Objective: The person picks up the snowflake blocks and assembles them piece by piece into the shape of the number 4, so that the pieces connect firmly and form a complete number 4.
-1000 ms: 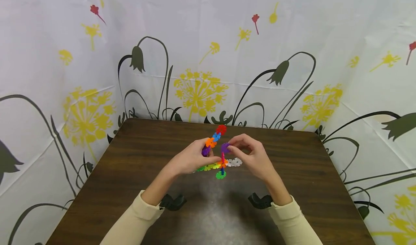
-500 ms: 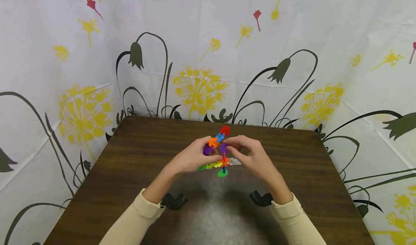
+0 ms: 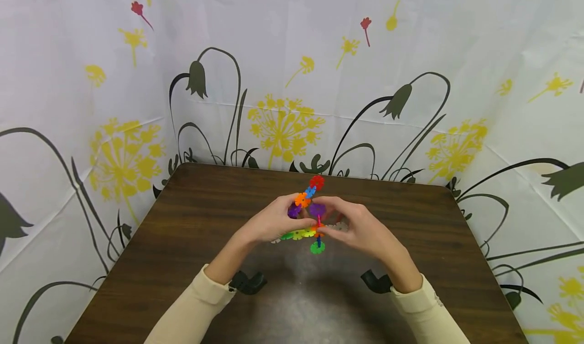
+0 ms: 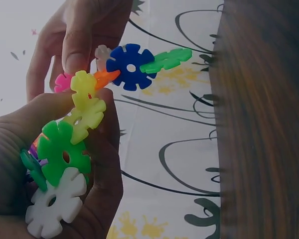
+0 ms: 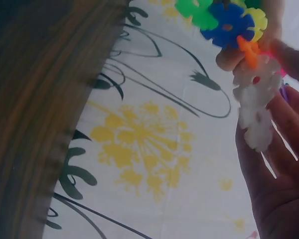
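A structure of interlocking flower-shaped plastic discs is held above the table between both hands. My left hand grips its left part, beneath a chain of purple, orange, blue and red discs. My right hand pinches the joint, fingers behind an upper purple disc and thumb near the central orange disc. Below hangs a green disc. In the left wrist view, yellow, green and white discs cross the left hand. White discs extend along the right palm.
A dark wood-grain table lies under the hands. A white curtain printed with flowers surrounds its back and sides. Black straps with mounts sit at both wrists.
The right thumb has moved down from the upper purple disc to near the central orange disc, and the right hand has spread wider. The left hand keeps its hold; the head view shifts slightly.
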A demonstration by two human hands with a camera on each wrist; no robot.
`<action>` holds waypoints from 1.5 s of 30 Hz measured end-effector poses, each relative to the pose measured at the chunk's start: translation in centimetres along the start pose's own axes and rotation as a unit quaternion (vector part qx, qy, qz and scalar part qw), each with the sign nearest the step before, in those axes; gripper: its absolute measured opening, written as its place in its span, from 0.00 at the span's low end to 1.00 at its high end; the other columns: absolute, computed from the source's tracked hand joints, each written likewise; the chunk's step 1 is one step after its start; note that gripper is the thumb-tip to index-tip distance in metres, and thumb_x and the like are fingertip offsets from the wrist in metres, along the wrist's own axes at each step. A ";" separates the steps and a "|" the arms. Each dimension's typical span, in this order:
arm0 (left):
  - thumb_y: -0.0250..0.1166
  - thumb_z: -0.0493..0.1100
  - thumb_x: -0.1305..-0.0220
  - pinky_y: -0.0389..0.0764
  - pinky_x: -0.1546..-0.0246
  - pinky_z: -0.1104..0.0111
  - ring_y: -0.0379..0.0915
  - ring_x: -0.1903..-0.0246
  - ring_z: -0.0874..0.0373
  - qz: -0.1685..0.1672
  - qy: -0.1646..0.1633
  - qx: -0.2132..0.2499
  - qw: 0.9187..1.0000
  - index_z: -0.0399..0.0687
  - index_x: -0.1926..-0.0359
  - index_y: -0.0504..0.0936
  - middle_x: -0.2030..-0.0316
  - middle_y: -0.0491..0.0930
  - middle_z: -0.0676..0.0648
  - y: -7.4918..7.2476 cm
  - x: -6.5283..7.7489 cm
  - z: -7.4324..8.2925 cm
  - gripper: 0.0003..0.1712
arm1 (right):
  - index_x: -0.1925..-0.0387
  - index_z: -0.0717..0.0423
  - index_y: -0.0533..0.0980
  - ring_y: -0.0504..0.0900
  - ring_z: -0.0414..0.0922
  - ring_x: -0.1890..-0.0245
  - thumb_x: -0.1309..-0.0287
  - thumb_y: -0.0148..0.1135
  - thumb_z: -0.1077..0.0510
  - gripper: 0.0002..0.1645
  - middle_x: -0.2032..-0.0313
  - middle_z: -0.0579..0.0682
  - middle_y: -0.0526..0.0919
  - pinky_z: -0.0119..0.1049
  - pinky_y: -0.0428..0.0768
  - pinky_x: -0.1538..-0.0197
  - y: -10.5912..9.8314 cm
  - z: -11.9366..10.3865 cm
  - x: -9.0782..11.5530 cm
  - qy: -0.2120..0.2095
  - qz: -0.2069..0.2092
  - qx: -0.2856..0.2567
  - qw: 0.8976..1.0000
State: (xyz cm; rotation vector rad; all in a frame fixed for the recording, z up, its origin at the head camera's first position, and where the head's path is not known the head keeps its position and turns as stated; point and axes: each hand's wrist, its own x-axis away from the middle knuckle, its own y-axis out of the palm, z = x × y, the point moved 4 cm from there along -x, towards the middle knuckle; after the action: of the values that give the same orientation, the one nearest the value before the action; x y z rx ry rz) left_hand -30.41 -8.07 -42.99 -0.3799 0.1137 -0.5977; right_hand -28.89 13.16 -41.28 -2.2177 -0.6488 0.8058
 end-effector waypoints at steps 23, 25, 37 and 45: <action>0.71 0.53 0.25 0.76 0.65 0.69 0.73 0.67 0.55 0.023 0.012 0.047 0.999 0.48 0.48 0.78 0.67 0.77 0.48 -0.3 0.1 0.1 0.18 | 0.27 0.42 0.75 0.86 0.39 0.57 0.33 0.76 0.56 0.35 0.57 0.41 0.88 0.35 0.87 0.54 0.6 1.2 0.7 0.014 0.057 -0.097 0.994; 0.70 0.54 0.25 0.81 0.62 0.67 0.78 0.65 0.53 0.030 0.010 0.054 0.998 0.47 0.48 0.77 0.66 0.81 0.47 -0.4 0.0 -0.1 0.19 | 0.25 0.41 0.73 0.86 0.40 0.52 0.30 0.72 0.59 0.36 0.54 0.42 0.88 0.36 0.86 0.48 0.5 1.4 1.1 0.023 0.071 -0.108 0.991; 0.39 0.51 0.12 0.90 0.58 0.58 0.83 0.61 0.50 0.040 -0.012 0.219 0.975 0.44 0.49 0.65 0.63 0.84 0.44 -0.2 -1.0 -1.5 0.15 | 0.34 0.55 0.73 0.89 0.45 0.55 0.28 0.65 0.68 0.25 0.50 0.63 0.85 0.36 0.89 0.52 1.1 5.4 4.5 0.072 0.143 -0.214 0.964; 0.45 0.48 0.12 0.91 0.57 0.49 0.86 0.60 0.43 0.035 -0.051 0.234 0.970 0.44 0.47 0.71 0.62 0.85 0.45 0.3 -2.1 -4.3 0.14 | 0.44 0.58 0.79 0.89 0.51 0.66 0.25 0.63 0.67 0.12 0.61 0.52 0.89 0.41 0.91 0.57 2.3 7.0 5.2 0.099 0.130 -0.265 0.950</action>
State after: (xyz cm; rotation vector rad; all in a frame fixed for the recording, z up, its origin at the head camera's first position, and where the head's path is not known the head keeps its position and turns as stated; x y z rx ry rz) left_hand -32.89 -7.98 -47.12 0.0529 -0.1130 -0.5151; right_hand -29.69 17.95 -48.91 -2.8768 -0.5212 0.5628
